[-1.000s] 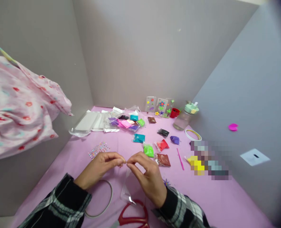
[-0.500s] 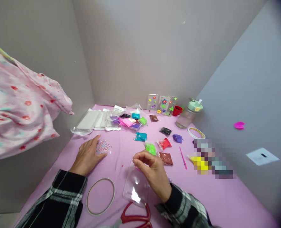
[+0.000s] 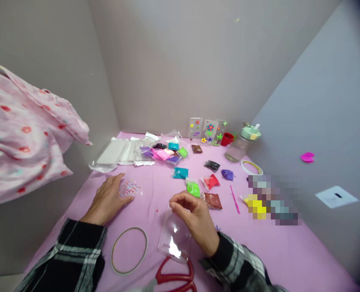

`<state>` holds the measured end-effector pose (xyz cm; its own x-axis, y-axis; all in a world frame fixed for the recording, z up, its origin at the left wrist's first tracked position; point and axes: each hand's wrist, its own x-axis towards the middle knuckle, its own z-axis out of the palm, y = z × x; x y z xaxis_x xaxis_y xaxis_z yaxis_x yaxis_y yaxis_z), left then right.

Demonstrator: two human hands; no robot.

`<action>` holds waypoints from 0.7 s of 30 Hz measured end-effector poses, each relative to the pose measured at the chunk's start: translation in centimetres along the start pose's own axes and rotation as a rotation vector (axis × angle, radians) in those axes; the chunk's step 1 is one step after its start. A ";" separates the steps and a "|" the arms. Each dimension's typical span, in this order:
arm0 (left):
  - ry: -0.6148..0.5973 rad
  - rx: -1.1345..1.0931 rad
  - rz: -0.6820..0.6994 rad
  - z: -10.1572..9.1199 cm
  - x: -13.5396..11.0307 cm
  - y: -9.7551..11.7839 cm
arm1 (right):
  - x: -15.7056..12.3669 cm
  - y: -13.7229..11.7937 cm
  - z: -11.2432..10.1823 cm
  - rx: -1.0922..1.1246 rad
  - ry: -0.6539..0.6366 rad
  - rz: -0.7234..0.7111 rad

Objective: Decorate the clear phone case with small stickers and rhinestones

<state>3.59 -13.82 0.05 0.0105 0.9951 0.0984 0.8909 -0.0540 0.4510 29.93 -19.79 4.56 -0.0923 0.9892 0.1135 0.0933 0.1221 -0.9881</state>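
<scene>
My left hand (image 3: pixel 108 198) rests on the table, thumb and fingers spread around the left side of a scatter of small shiny beads (image 3: pixel 130 188). Thumb and forefinger of my right hand (image 3: pixel 195 217) are pinched together above the far end of a clear phone case (image 3: pixel 173 239). Whatever sits in that pinch is too small or hidden to make out. Part of the case's right side lies behind this hand. Red-handled scissors (image 3: pixel 175 278) lie against the case's near end. Left of the case is a thin ring-shaped roll of tape (image 3: pixel 113 251).
Clay packets in blue (image 3: pixel 180 173), green (image 3: pixel 193 188), red (image 3: pixel 211 182) and brown (image 3: pixel 212 200) lie beyond my right hand. A pink stick tool (image 3: pixel 235 200) is to their right. Decorated cases (image 3: pixel 210 130), a red cup (image 3: pixel 227 139) and a water bottle (image 3: pixel 239 148) stand behind.
My left hand has shifted slightly left and stays beside the beads. My right hand keeps its pinch over the case. The view has tilted a little.
</scene>
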 end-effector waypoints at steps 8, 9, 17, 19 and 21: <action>-0.033 -0.093 -0.050 -1.0 0.5 -2.6 | 0.2 -0.2 -0.1 0.069 -0.038 0.087; -0.026 -0.110 -0.061 -1.0 0.5 -2.8 | 0.4 -0.6 -0.1 0.065 -0.084 0.112; 0.133 -0.290 0.016 -1.3 0.2 -1.7 | 6.6 -0.7 3.7 -0.546 -0.387 -0.197; 0.156 -0.318 0.029 -0.9 0.2 -1.6 | 8.5 0.8 5.3 -0.634 -0.383 -0.243; 0.172 -0.339 0.034 -0.5 0.4 -1.8 | 9.9 2.2 6.5 -0.708 -0.386 -0.283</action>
<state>1.80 -13.40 -0.32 -0.0648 0.9654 0.2525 0.6899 -0.1394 0.7104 22.74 -10.24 2.88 -0.5247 0.8329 0.1762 0.6017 0.5092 -0.6154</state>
